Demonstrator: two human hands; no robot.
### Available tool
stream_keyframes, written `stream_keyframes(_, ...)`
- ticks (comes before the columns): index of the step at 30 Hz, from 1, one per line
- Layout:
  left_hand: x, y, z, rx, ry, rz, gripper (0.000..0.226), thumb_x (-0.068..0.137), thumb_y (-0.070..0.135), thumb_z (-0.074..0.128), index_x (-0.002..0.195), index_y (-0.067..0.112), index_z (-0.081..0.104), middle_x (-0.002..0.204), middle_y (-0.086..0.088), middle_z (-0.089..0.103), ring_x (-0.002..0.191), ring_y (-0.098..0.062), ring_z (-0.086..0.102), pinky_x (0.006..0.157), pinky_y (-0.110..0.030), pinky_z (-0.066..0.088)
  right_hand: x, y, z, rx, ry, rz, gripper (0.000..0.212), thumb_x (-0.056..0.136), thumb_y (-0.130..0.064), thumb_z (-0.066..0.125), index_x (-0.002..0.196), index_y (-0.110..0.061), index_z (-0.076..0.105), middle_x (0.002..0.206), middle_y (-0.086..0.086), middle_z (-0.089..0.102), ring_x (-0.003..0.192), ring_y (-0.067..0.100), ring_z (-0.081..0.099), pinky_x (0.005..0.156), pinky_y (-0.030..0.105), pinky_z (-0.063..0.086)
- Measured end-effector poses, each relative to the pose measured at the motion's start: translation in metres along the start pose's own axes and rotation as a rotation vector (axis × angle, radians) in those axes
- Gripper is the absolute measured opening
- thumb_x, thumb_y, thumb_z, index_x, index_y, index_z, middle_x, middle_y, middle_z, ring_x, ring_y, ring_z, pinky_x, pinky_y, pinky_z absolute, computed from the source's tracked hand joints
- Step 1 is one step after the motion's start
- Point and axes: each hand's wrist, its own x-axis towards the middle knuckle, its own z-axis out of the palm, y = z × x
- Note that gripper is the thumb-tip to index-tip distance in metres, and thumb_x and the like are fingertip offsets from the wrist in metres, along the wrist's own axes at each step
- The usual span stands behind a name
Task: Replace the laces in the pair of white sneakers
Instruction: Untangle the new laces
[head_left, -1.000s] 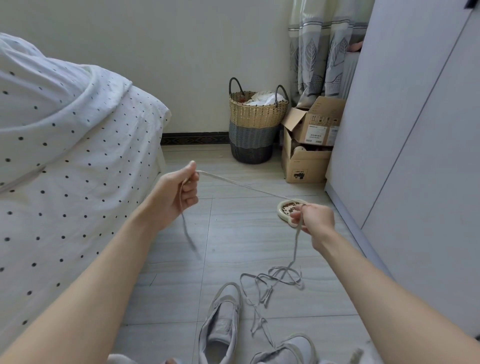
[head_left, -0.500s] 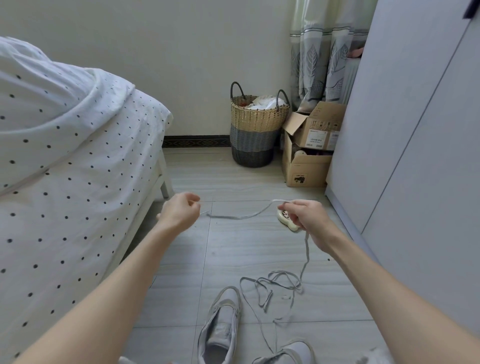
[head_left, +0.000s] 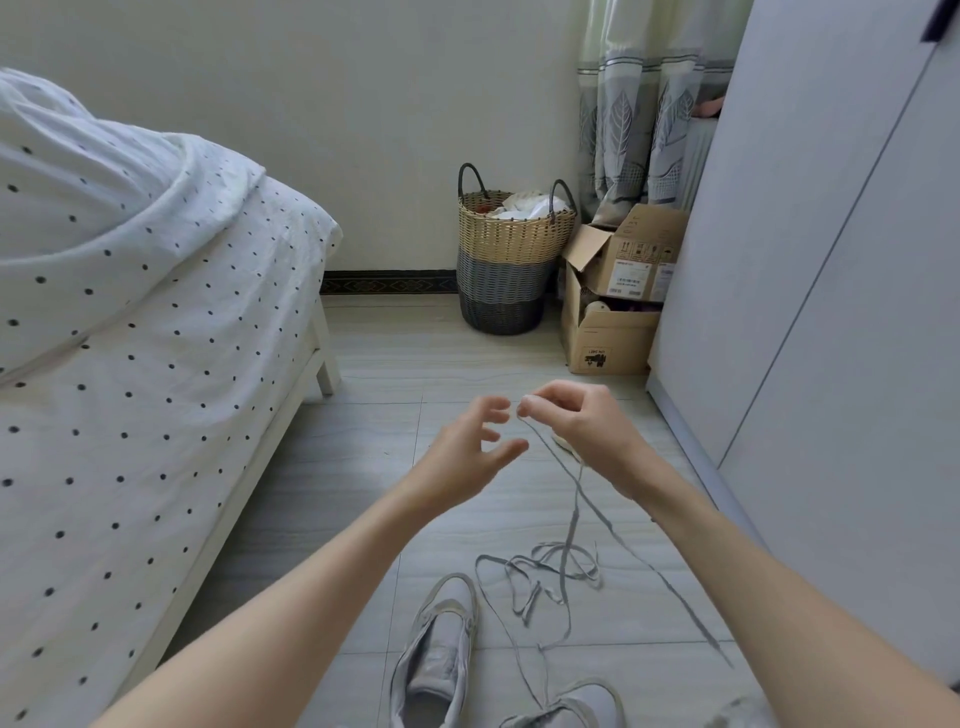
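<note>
**Lace pinched in the right hand**

Lace (head_left: 575, 512) hangs in two strands from the right hand (head_left: 584, 431), pinched at the fingertips, down to a loose tangle on the floor (head_left: 363, 467) beside two sneakers (head_left: 441, 654). Left hand (head_left: 467, 452) is spread, holding nothing.

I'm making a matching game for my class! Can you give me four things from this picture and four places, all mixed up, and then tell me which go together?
Things:
1. woven basket
2. cardboard box
3. lace
4. spotted sheet

Places:
A. draped over the bed
B. pinched in the right hand, hanging to the floor
C. beside the wardrobe, flaps open
D. against the back wall, cloth inside

Pairs: 1-D, 2-C, 3-B, 4-A
</note>
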Motion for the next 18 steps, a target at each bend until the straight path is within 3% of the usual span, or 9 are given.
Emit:
stream_keyframes(4,0.0000,0.0010,0.0019,-0.046,0.021,0.057,0.025,0.089,0.030,0.059,0.111,0.018,0.059,0.106,0.010,0.061,0.101,-0.007,0.061,0.081,-0.015,0.047,-0.0013,-0.0043,-0.0042,0.155,-0.022,0.027,0.021,0.092,-0.017,0.054,0.079,-0.010,0.069,0.057,-0.017,0.059,0.053,-0.007,0.048,0.061,0.015,0.036)
stream_keyframes(9,-0.0004,0.0028,0.0017,0.010,0.097,0.136,0.018,0.092,0.027,0.055,0.102,0.015,0.065,0.092,0.012,0.064,0.092,-0.008,0.063,0.082,-0.017,0.049,-0.0025,-0.0055,-0.0046,0.262,-0.041,0.056,0.020,0.092,-0.014,0.053,0.082,-0.005,0.068,0.048,-0.013,0.045,0.050,0.001,0.038,0.051,0.012,0.033)
stream_keyframes(15,-0.0031,-0.0020,0.0000,0.209,0.109,0.150,0.015,0.097,0.022,0.037,0.088,0.021,0.048,0.086,-0.002,0.067,0.081,-0.022,0.064,0.076,-0.046,0.051,-0.0003,-0.0009,-0.0018,0.482,-0.068,0.148,0.020,0.091,-0.008,0.049,0.082,-0.001,0.065,0.054,-0.001,0.039,0.051,0.011,0.035,0.050,0.021,0.030)
stream_keyframes(18,-0.0024,-0.0056,-0.0056,0.287,0.087,0.121,0.019,0.098,0.024,0.030,0.089,0.018,0.045,0.079,-0.008,0.065,0.076,-0.027,0.061,0.073,-0.051,0.049,0.0007,-0.0017,-0.0034,0.645,-0.112,0.246,0.020,0.092,-0.015,0.049,0.081,-0.006,0.063,0.052,-0.005,0.026,0.048,0.010,0.024,0.049,0.021,0.023)
